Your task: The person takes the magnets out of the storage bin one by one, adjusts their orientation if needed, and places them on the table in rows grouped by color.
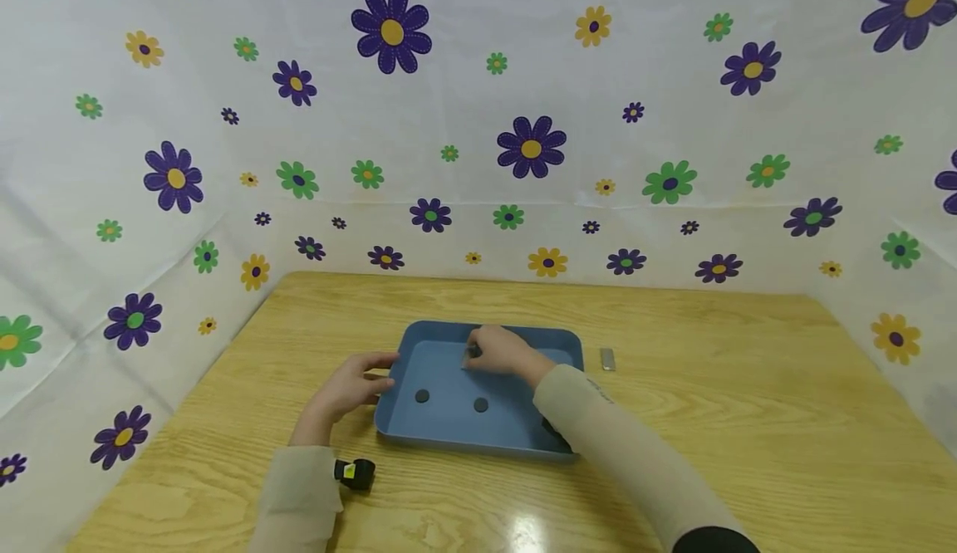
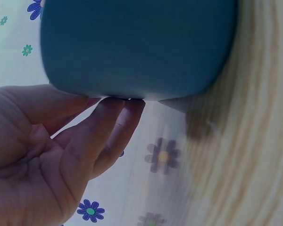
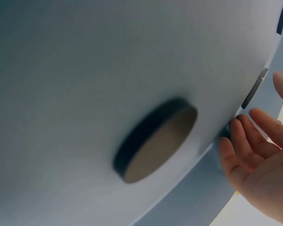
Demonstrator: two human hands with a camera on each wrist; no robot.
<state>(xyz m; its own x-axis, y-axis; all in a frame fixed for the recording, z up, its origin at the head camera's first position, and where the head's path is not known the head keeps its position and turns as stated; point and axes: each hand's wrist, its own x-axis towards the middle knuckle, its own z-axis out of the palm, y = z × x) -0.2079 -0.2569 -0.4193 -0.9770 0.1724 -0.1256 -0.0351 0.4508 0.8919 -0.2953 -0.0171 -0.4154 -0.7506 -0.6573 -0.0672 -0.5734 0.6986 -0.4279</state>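
Note:
A shallow blue tray (image 1: 449, 433) stands on the wooden table. My left hand (image 1: 351, 387) is at its left end, with fingertips against the outer wall (image 2: 141, 52). My right hand (image 1: 503, 352) reaches down inside the tray near the far wall, its thumb apart from the slightly bent fingers (image 3: 245, 146). A dark piece (image 3: 225, 131) shows right at those fingertips, partly hidden by them. Two dark round discs (image 1: 422, 396) lie flat on the tray floor nearer me; one disc (image 3: 158, 139) looms large in the right wrist view.
On the table just right of the tray lies a small grey metallic rectangle (image 1: 608, 359). Bare wood (image 1: 748, 387) extends to the right. A white cloth with printed flowers (image 1: 463, 163) hangs behind the table and along both sides.

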